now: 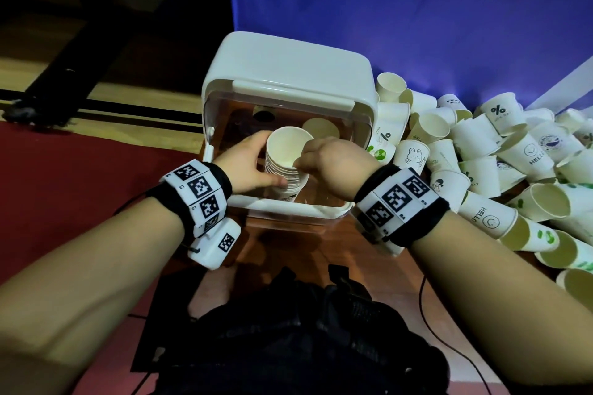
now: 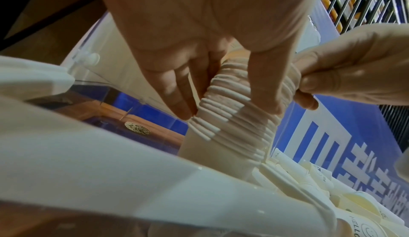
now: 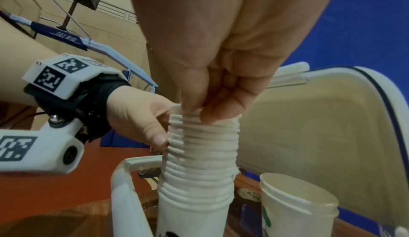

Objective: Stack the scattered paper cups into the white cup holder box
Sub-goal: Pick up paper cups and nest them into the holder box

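Note:
A tall stack of nested white paper cups (image 1: 285,160) (image 2: 232,118) (image 3: 199,153) stands inside the white cup holder box (image 1: 276,86), whose lid is swung up and back. My left hand (image 1: 250,167) (image 2: 223,99) wraps the stack's upper rims from the left, fingers behind and thumb in front. My right hand (image 1: 321,157) (image 3: 199,114) pinches the top cup's rim from the right. A second cup (image 1: 321,130) (image 3: 296,205) stands in the box behind the stack.
A big heap of loose paper cups (image 1: 481,151) lies on the wooden table right of the box, some printed with logos. A blue backdrop (image 1: 417,9) hangs behind. Red floor (image 1: 80,170) lies to the left. Dark clothing (image 1: 288,330) is near my body.

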